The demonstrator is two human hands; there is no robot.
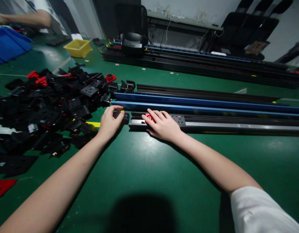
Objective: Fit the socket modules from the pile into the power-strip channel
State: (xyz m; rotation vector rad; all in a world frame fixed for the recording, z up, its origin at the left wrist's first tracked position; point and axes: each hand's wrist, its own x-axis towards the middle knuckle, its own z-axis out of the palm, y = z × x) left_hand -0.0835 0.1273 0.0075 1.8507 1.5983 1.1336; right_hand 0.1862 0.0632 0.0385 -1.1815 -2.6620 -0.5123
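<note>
Two pieces show in the near rail (pixel 236 125): a red module (pixel 149 117), partly under your right hand (pixel 164 125), and a black socket (pixel 180 120) just to the right of that hand. Both appear seated in the channel, close to the rail's left end. Your right hand is spread, its fingers laid over the red module and not clamped round it; how hard they press cannot be told.

Your left hand has its thumb and fingers closed on a black block (pixel 126 118). The block is at the table (pixel 144 168), just off the rail's left end, a gap between; it is not in the channel.

Progress is judged early on this rail: past the socket, plain channel runs to the right edge of view. A large pile (pixel 49 111) of loose parts lies unfitted to your left. A blue rail (pixel 212 108) lies just behind; its fittings, if any, cannot be verified.

Your left hand (pixel 110 123) is nearest the pile.
</note>
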